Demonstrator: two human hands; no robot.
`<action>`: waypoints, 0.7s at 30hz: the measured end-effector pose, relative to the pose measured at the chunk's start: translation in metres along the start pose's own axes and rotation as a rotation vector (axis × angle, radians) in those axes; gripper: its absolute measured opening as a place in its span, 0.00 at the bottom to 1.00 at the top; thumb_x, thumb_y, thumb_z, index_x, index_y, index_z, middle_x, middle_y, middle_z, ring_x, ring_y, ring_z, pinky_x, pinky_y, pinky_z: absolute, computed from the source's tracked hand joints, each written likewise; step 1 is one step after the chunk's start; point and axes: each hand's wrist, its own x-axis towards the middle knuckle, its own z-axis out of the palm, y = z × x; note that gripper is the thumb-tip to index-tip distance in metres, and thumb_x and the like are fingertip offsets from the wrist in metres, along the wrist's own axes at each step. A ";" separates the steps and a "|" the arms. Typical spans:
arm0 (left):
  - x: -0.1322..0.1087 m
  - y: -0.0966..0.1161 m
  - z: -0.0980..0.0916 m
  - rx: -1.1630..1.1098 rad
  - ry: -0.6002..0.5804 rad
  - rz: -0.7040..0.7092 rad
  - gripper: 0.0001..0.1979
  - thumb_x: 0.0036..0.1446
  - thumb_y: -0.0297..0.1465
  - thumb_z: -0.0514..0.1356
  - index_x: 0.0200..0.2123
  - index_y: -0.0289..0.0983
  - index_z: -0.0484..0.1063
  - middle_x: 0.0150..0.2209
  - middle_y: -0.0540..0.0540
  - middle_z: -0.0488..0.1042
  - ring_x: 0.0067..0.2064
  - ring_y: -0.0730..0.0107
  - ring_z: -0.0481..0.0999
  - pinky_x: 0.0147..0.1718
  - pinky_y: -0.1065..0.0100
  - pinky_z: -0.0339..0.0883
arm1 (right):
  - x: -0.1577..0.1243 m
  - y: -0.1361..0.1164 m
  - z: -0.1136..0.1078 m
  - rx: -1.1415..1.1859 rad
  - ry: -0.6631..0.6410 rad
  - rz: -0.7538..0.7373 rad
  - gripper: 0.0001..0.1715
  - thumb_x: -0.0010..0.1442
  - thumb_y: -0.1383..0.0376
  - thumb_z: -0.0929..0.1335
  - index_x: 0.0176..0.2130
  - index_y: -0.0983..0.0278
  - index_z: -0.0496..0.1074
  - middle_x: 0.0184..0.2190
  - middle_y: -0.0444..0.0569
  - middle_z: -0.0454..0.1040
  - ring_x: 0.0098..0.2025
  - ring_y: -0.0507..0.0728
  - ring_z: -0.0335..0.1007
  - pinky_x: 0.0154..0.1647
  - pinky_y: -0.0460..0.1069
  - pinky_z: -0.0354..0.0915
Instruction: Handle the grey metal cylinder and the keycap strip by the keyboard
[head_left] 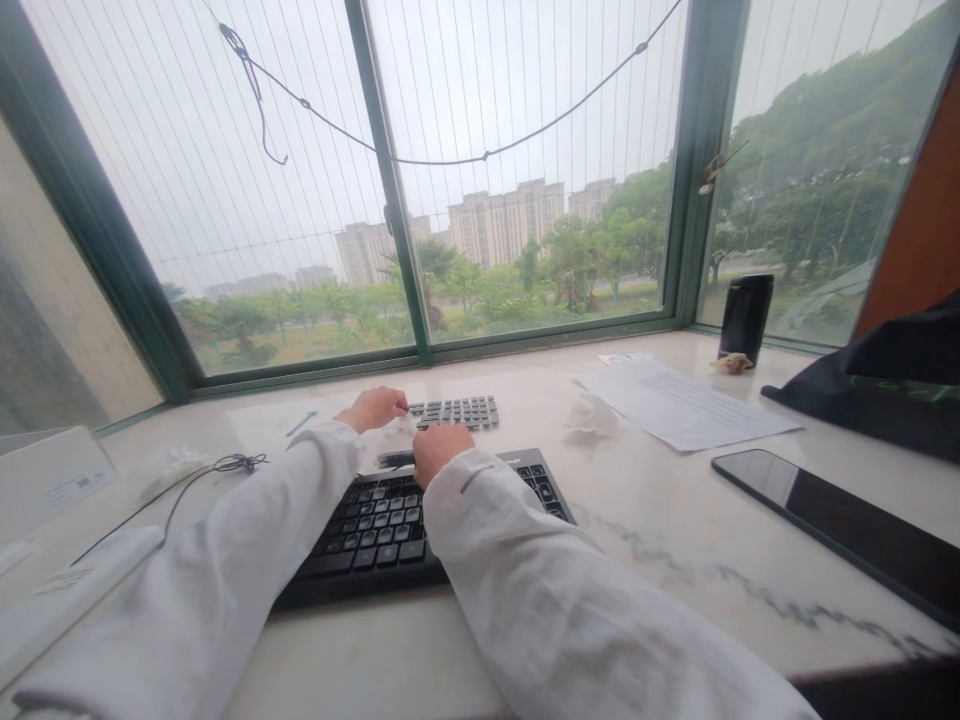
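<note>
A black keyboard [375, 530] lies on the white counter beneath my forearms, and several of its keys look paler and squarer in the middle. Behind it, small dark keycaps [469, 411] are laid out in rows. My left hand [375, 408] is at the left end of these rows, its fingers drawn together; what they hold, if anything, is too small to make out. Above the keyboard's back edge, my right hand [442, 450] is closed around a short dark stick-like object [396, 459] that points left. Its exact kind is unclear. My sleeves hide part of the keyboard.
Crumpled tissue [591, 415] and a printed sheet [675, 403] lie to the right, with a phone [832, 520] nearer me. A black can [746, 318] stands by the window. At left are a thin cable [180, 490], a white box [56, 480] and a blue strip [301, 423].
</note>
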 end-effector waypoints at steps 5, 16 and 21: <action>0.003 0.000 0.002 -0.004 0.007 -0.008 0.11 0.54 0.39 0.57 0.38 0.45 0.76 0.43 0.48 0.78 0.45 0.61 0.74 0.42 0.66 0.63 | 0.000 0.000 0.000 0.013 -0.004 0.012 0.19 0.52 0.64 0.68 0.45 0.64 0.74 0.43 0.60 0.76 0.46 0.62 0.73 0.43 0.54 0.67; 0.005 0.006 0.003 0.030 -0.028 -0.043 0.12 0.54 0.39 0.57 0.40 0.46 0.76 0.43 0.49 0.78 0.45 0.63 0.73 0.43 0.67 0.64 | 0.000 0.000 0.000 0.018 -0.007 0.013 0.17 0.52 0.63 0.69 0.43 0.64 0.74 0.42 0.59 0.76 0.45 0.61 0.74 0.41 0.53 0.68; 0.005 0.006 0.003 0.021 -0.026 -0.053 0.12 0.54 0.39 0.57 0.39 0.46 0.76 0.43 0.49 0.78 0.45 0.62 0.74 0.43 0.66 0.64 | 0.001 -0.001 0.002 0.016 0.009 0.023 0.17 0.51 0.64 0.69 0.43 0.64 0.75 0.41 0.58 0.77 0.43 0.61 0.74 0.40 0.53 0.68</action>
